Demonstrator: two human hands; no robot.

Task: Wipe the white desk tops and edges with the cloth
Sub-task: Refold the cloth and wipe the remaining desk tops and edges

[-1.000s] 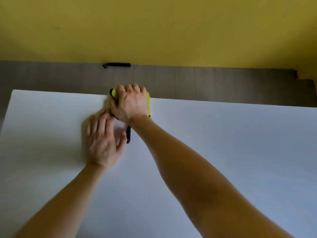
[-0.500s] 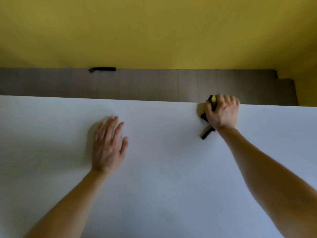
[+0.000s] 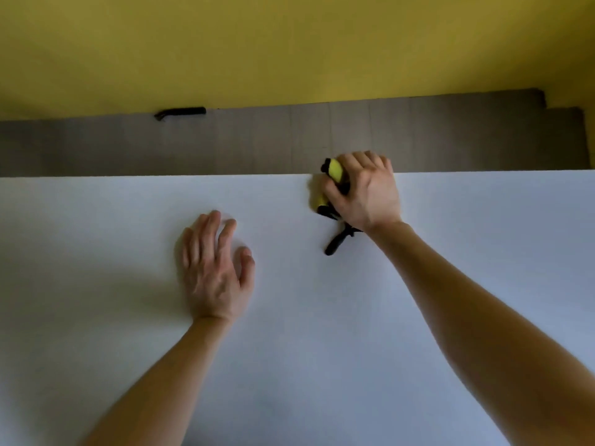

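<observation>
Right grip (image 3: 367, 194) slid back left along far edge | closed round cloth (image 3: 335, 170), over surface (image 3: 322, 333) rim | left grip (image 3: 214, 275) flat, empty, nearer me

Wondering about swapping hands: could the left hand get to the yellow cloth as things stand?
Probably yes. The left hand rests on the white desk, with only bare top between it and the yellow cloth, which the right hand grips at the far edge.
</observation>
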